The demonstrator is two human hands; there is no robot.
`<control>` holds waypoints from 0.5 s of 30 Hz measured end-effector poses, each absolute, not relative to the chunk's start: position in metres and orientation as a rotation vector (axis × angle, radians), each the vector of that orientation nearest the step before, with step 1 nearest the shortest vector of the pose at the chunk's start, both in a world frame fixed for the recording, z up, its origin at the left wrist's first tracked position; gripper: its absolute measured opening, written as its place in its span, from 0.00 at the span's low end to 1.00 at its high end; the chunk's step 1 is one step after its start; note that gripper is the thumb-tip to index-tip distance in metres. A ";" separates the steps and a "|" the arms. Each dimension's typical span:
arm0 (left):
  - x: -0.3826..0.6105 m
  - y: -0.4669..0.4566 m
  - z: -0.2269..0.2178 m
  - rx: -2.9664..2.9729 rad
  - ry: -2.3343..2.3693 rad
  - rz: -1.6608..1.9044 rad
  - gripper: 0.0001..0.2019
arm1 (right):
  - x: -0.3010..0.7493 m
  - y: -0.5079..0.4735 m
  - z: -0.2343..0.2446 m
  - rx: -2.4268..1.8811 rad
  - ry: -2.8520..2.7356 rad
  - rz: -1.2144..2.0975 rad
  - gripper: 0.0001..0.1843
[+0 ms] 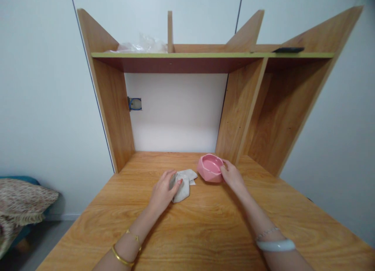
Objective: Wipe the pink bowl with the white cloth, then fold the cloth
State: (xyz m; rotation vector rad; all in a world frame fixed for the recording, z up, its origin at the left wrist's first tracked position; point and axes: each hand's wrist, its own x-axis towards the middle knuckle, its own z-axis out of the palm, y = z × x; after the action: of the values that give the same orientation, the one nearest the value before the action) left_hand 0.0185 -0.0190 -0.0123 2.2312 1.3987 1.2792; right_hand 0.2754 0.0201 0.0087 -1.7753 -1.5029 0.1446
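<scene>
My right hand [233, 176] grips the right side of a pink faceted bowl [209, 172], thumb at its rim and the other fingers mostly hidden. The bowl tilts a little towards me near the back of the wooden desk; I cannot tell whether its base touches the top. To its left lies a crumpled light grey cloth [184, 188]. My left hand [164, 189] rests at the cloth's left edge, with thumb and fingers apart and the thumb tip over the fabric.
A wooden desktop [187, 236] spreads beneath both hands. Behind it stands a hutch with an upper shelf [193, 55], which bears clear plastic wrapping [140, 45] and a flat black item [288, 50]. An open wall box [135, 104] shows wires. Patterned fabric [23, 196] lies at far left.
</scene>
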 end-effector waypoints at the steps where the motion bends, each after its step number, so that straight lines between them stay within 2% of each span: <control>1: 0.019 -0.020 -0.012 2.250 1.419 1.233 0.17 | 0.279 0.020 0.008 -1.824 -1.508 0.119 0.22; 7: 0.020 -0.024 -0.012 2.257 1.536 1.045 0.21 | 0.289 0.022 0.000 -2.039 -1.521 0.095 0.21; 15: 0.020 -0.026 -0.012 2.199 1.608 0.946 0.23 | 0.298 0.027 -0.008 -2.040 -1.520 0.107 0.20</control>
State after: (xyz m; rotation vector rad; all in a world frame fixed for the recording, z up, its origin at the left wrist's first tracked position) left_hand 0.0201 -0.0256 -0.0125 2.1990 1.6082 0.9464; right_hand 0.2975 0.0274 -0.0080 -2.0396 -1.5203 0.1066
